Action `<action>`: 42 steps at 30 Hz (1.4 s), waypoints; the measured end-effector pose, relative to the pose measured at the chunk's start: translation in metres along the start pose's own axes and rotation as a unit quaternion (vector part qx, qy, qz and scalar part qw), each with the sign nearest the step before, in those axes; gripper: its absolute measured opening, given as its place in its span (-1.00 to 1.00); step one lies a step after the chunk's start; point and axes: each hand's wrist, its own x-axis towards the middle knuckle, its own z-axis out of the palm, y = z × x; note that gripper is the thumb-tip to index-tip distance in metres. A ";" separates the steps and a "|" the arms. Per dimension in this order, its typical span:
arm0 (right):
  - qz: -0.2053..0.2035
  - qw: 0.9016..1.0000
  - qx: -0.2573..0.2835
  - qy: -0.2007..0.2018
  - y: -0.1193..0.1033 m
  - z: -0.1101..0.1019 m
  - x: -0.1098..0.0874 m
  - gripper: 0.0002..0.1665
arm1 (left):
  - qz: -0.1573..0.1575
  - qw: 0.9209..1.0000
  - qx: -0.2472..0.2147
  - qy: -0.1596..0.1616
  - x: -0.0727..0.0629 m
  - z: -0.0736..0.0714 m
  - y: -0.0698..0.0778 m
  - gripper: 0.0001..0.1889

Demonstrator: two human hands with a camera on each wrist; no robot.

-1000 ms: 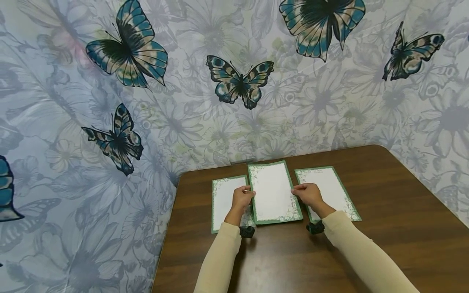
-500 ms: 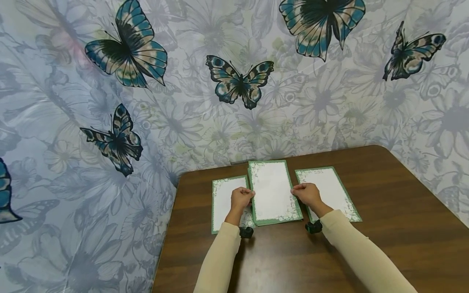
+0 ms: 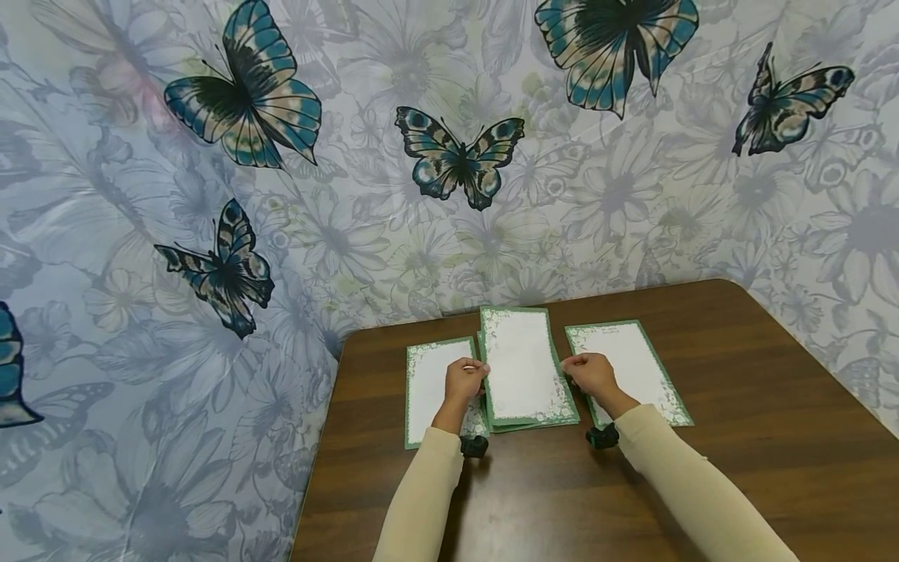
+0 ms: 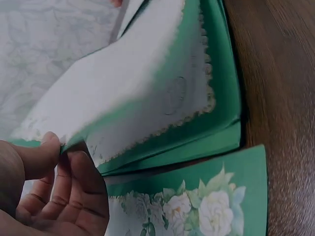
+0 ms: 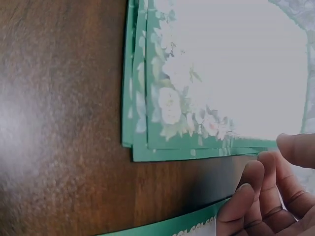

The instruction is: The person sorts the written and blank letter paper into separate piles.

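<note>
A white paper sheet with a green floral border (image 3: pixel 521 363) lies over other sheets in the middle of the table. My left hand (image 3: pixel 465 384) pinches its left edge between thumb and fingers. In the left wrist view the top sheet (image 4: pixel 118 73) bends up off a similar sheet below (image 4: pixel 226 113). At the opposite edge my right hand (image 3: pixel 593 376) pinches the paper. The right wrist view shows the sheets' green corners (image 5: pixel 142 152) slightly out of line, with the thumb (image 5: pixel 298 150) on the top edge.
A matching sheet (image 3: pixel 427 382) lies to the left, partly under my left hand. Another sheet (image 3: pixel 635 363) lies to the right, below my right hand. The brown wooden table (image 3: pixel 534 499) stands against a wall covering with butterflies (image 3: pixel 460 160).
The top middle sheet has shifted slightly right at its left edge, and more of the green sheet beneath shows at the left and bottom. Both hands stay at its sides.
</note>
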 end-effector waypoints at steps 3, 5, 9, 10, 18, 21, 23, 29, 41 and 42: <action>-0.006 1.000 -0.003 0.004 -0.001 0.001 0.001 -0.53 | -0.002 1.000 -0.029 -0.005 0.000 -0.003 -0.001 -0.86; -0.009 1.000 0.005 0.002 -0.002 0.003 0.001 -0.48 | -0.005 0.999 -0.047 -0.007 0.000 -0.005 -0.001 -0.85; -0.018 0.999 0.035 -0.014 -0.007 0.007 0.003 -0.42 | -0.018 0.998 -0.060 -0.016 -0.001 -0.010 -0.001 -0.82; -0.018 0.999 0.044 -0.018 -0.008 0.008 0.004 -0.42 | -0.021 0.998 -0.063 -0.018 -0.002 -0.012 0.000 -0.82; -0.011 0.993 0.112 -0.024 -0.023 0.020 0.008 -0.49 | -0.023 0.997 -0.070 -0.012 -0.006 -0.036 0.002 -0.79; -0.012 0.990 0.137 -0.028 -0.030 0.027 0.009 -0.51 | -0.022 0.997 -0.077 -0.004 -0.005 -0.048 0.002 -0.79; -0.013 0.988 0.151 -0.029 -0.034 0.034 0.010 -0.52 | -0.023 0.997 -0.075 0.005 -0.005 -0.055 0.001 -0.78; -0.003 0.984 0.176 -0.037 -0.051 0.063 0.009 -0.60 | -0.018 0.996 -0.073 0.043 -0.006 -0.085 -0.008 -0.76; -0.022 0.976 0.167 -0.140 -0.073 0.111 -0.002 -0.42 | -0.019 0.992 -0.009 0.125 -0.009 -0.132 -0.031 -0.76; -0.027 0.977 0.158 -0.142 -0.074 0.114 -0.003 -0.42 | -0.020 0.991 -0.001 0.135 -0.009 -0.135 -0.033 -0.77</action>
